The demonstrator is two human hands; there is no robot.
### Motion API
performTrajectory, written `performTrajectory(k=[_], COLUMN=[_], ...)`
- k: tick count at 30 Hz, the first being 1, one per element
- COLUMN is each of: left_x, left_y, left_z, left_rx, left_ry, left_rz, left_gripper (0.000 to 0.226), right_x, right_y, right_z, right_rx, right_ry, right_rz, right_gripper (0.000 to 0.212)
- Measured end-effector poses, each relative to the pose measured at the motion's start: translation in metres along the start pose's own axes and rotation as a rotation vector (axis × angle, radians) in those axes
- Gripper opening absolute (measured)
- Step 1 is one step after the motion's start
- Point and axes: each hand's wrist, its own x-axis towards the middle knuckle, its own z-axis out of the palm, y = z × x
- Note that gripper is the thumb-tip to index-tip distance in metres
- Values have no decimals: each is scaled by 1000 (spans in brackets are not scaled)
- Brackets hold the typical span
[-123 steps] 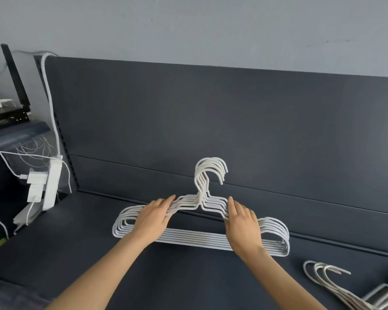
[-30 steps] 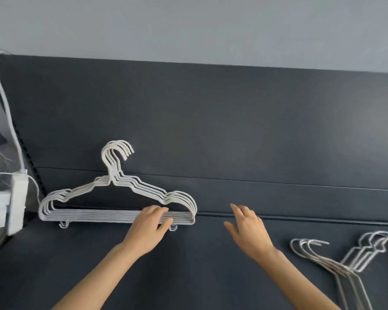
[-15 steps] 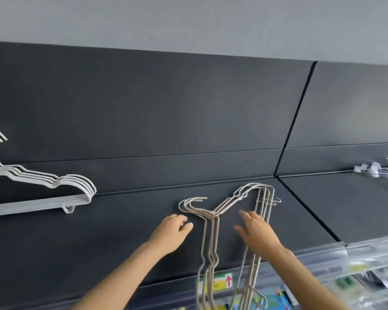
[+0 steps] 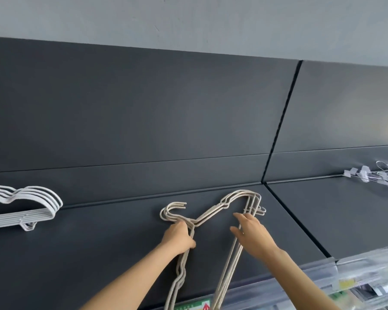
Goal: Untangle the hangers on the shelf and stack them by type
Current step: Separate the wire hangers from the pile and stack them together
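Observation:
A bundle of beige wire hangers (image 4: 213,214) lies on the dark shelf (image 4: 99,253), hooks pointing left, its long bars overhanging the front edge. My left hand (image 4: 180,239) grips the bundle at the necks just below the hooks. My right hand (image 4: 252,233) rests with straight fingers over the long bars on the right side. A neat stack of white hangers (image 4: 25,209) lies flat at the far left, partly cut off by the frame edge.
A pile of clear clip hangers (image 4: 383,179) lies on the neighbouring shelf section at the far right. A vertical seam (image 4: 280,121) splits the back panel. Clear price-label strips (image 4: 367,280) run along the front edge.
My view has swung right from the white stack to the beige bundle. My left hand has closed round the bundle's necks and my right hand has settled on its bars.

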Motion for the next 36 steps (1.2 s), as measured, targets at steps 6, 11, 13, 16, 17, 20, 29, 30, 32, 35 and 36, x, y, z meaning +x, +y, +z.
performTrajectory(k=[6, 11, 13, 16, 17, 20, 29, 30, 32, 35, 36], left_x=[32, 33, 25, 17, 15, 10, -8, -7, -5, -8, -10], left_y=[-9, -14, -13, -16, -17, -24, -63, -63, -63, -63, -62], left_z=[-28, -66, -79, -86, -86, -85, -86, -88, -90, -87, -85], left_rx=[75, 146, 160, 153, 143, 102, 179, 174, 142, 101, 99], left_ry=[69, 274, 374, 452, 459, 472, 536, 560, 561, 505, 503], left_rz=[3, 180, 283, 413, 438, 436, 265, 262, 258, 245, 250], left_gripper=[20, 17, 18, 26, 28, 27, 35, 34, 36, 39, 41], right_x=[37, 62, 71, 81, 83, 81, 83, 84, 87, 84, 82], right_y=[-9, -22, -30, -37, -37, -37, -31, -33, -35, -30, -27], right_z=[-6, -13, -15, -14, -12, -8, -11, -13, -15, -11, -10], right_rx=[17, -37, -50, -43, -31, 53, 177, 183, 189, 153, 129], right_ry=[46, 162, 202, 224, 221, 243, 330, 342, 337, 305, 301], right_rz=[-52, -189, -252, -287, -291, -317, -314, -320, -318, -301, -305], right_gripper=[42, 61, 66, 60, 52, 28, 22, 23, 24, 30, 34])
